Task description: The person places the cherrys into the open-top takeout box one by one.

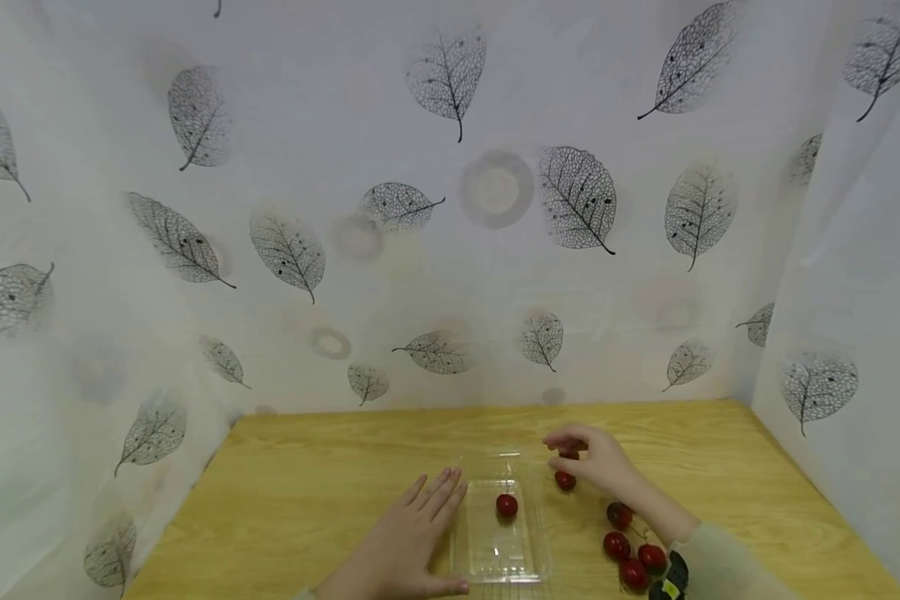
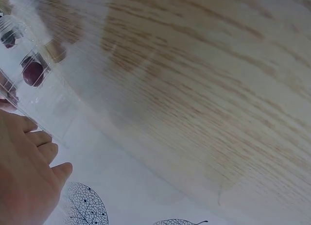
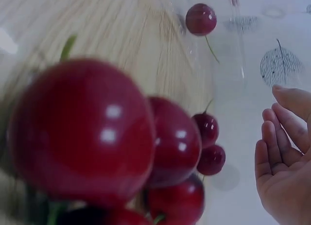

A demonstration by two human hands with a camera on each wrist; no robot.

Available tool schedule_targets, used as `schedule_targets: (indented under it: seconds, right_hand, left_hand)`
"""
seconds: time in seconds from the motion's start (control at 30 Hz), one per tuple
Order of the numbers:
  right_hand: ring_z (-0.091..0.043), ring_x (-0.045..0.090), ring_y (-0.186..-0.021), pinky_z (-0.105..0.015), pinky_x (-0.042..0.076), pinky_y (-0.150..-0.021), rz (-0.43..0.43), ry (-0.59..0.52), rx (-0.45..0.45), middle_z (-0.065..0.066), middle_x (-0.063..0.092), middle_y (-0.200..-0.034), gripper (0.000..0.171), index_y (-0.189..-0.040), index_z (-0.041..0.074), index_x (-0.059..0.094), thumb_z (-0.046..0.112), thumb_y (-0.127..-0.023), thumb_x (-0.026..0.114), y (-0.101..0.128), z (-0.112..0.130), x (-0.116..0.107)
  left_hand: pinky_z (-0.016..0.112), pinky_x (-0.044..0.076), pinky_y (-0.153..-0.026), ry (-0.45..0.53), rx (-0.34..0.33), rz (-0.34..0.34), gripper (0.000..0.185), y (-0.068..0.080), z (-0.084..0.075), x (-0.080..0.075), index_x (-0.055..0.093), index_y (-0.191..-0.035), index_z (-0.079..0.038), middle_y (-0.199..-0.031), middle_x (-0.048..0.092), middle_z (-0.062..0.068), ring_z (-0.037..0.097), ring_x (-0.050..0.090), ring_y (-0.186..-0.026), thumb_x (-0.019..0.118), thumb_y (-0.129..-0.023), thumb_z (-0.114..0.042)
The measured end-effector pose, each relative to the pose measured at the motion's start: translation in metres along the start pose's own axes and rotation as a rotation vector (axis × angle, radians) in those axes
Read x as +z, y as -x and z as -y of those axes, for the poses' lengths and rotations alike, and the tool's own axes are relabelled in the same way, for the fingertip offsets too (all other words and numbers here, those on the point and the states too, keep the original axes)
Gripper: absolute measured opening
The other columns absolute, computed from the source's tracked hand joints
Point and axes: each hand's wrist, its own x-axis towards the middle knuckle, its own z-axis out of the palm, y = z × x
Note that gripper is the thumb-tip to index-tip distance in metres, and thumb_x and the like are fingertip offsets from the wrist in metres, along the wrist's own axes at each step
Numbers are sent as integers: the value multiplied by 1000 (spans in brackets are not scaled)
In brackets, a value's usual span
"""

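A clear plastic tray lies on the wooden table with one red cherry inside it. My left hand rests flat on the table with its fingers straight, touching the tray's left edge; the left wrist view shows that hand beside the tray. My right hand hovers just right of the tray's far end, fingers loosely bent. In the right wrist view its fingers hold nothing. Two cherries lie right by those fingers, and several more cherries lie near my right wrist.
Leaf-patterned white sheets wall in the table at the back and on both sides. Bare wood stretches to the left of my left hand and beyond the tray. The cherry cluster fills most of the right wrist view.
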Motion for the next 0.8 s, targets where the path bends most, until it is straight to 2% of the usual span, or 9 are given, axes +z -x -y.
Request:
schedule_targets:
  seconds: [0.07,0.17,0.3,0.53,0.8]
  right_hand:
    - [-30,74,-97,-41,65,-89,-12,5,17,-19,78,-112,29,-118,-3,75,7,-91,81,0,-6,-3]
    - [-30,75,-98,-36,65,-88,-38,22,44,-19,79,-112,28,-118,-3,75,7,-92,81,-2,-16,-9]
    - [-24,74,-97,-23,61,-85,-56,38,87,-19,78,-113,29,-119,-3,75,9,-93,80,-3,-24,-16]
    - [-21,71,-101,-21,59,-82,-45,-4,155,-21,77,-118,35,-124,-5,73,12,-95,80,-3,-35,-23]
    - [-24,72,-101,-20,59,-85,-24,15,142,-22,77,-117,35,-122,-6,73,11,-93,81,-3,-46,-26]
  left_hand:
    - [49,39,-127,-8,4,-3,113,0,0,1,33,-166,-5,-175,29,15,29,35,-161,45,-91,-89]
    - [48,40,-127,-23,7,-7,112,0,0,1,33,-166,-5,-175,30,14,29,36,-160,45,-91,-89]
    - [47,41,-127,-50,14,-9,112,0,1,0,35,-165,-5,-174,31,14,29,37,-160,46,-91,-89]
    - [45,46,-123,-96,33,-24,111,-1,2,0,37,-164,-6,-173,34,13,27,39,-159,48,-91,-88]
    - [45,45,-124,-108,34,-25,112,-2,4,1,36,-165,-6,-173,34,14,27,38,-160,48,-90,-88]
